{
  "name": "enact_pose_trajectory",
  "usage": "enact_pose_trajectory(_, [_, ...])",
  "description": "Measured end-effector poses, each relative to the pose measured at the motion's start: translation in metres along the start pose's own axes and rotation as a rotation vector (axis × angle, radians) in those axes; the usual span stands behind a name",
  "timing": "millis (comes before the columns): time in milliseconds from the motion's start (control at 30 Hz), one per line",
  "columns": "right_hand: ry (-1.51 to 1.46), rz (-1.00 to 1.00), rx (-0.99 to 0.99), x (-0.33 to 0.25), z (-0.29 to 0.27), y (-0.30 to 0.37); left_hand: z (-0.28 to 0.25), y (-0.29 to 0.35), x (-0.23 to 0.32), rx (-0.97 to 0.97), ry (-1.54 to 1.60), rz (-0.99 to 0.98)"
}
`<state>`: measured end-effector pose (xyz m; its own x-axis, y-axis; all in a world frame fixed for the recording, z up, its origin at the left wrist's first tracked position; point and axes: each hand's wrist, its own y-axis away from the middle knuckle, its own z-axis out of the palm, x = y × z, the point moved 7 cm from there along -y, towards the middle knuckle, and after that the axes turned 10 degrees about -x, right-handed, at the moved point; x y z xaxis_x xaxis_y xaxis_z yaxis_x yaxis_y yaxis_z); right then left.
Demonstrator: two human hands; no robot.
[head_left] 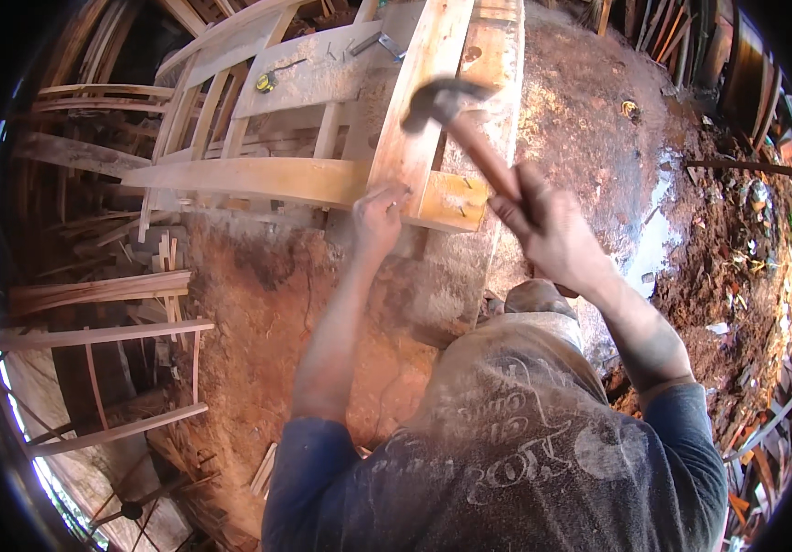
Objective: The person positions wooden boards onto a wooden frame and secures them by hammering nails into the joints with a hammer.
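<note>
My right hand (557, 225) grips the wooden handle of a claw hammer (486, 156). The hammer's dark head is raised over the planks and slightly blurred. At the near end of a long pale plank (425, 83), my left hand (379, 219) is closed, its fingertips pinched against the wood. Whatever is between those fingers is too small to make out. This plank lies across a yellowish crosspiece (322, 179) of a wooden frame. A few nails (466, 210) stick out of the crosspiece's right end, between my two hands.
Beyond the crosspiece, a pale board (299, 74) carries a yellow tape measure (267, 83), loose nails and a metal square (382, 43). Slatted timber frames (106, 336) stand at the left. Wood scraps and debris (736, 267) cover the ground at the right.
</note>
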<state>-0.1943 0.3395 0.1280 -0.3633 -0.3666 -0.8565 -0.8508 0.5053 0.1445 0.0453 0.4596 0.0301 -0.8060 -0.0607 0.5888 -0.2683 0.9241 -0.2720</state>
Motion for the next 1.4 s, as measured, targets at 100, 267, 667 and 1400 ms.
enact_pose_trajectory(100, [-0.188,-0.142,0.183,-0.027,-0.018,0.011,-0.003,0.002,-0.003,0.042,0.001,0.008])
enact_pose_trajectory(267, [0.149,-0.014,-0.141,0.041,0.054,-0.001,0.000,-0.012,0.010,-0.006,-0.018,0.015])
enact_pose_trajectory(667, [-0.421,-0.402,0.337,-0.020,-0.010,0.021,-0.027,-0.042,-0.068,-0.288,-0.027,-0.466])
enact_pose_trajectory(1400, [0.019,0.114,-0.093,0.031,0.049,0.001,-0.050,-0.022,-0.072,-0.215,-0.187,-0.451])
